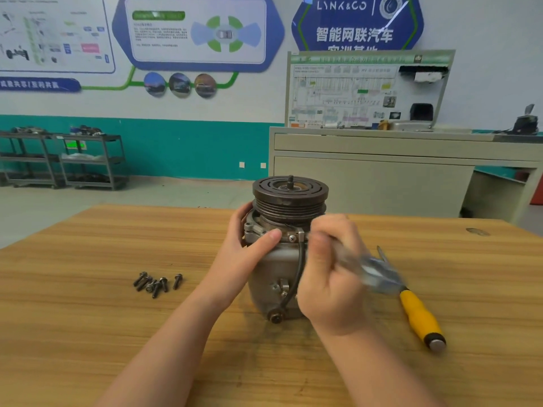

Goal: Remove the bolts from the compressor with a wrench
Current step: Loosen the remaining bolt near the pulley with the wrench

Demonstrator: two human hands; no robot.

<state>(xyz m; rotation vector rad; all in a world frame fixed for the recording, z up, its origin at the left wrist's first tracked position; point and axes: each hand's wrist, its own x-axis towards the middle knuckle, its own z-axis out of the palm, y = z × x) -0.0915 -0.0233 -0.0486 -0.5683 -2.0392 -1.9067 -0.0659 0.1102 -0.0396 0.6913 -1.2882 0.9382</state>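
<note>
On the wooden table: the compressor [282,259] is stood upright at the centre, pulley uppermost.
Left hand [249,251]: the housing is steadied, thumb laid across the front, fingers wrapped behind.
Right hand [332,271]: fingers are curled round a blurred wrench [367,267] at the right flange; its contact with a bolt cannot be told.
Done: six loose bolts [157,282] are gathered well to the left.
Left: a screw [292,238] is seen at the collar; further bolts cannot be counted.
Idle: a yellow-handled tool [420,317] lies near right.

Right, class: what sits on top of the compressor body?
A dark grooved pulley with a threaded shaft stub poking up at its centre. Whatever lies under the pulley is hidden.
</note>
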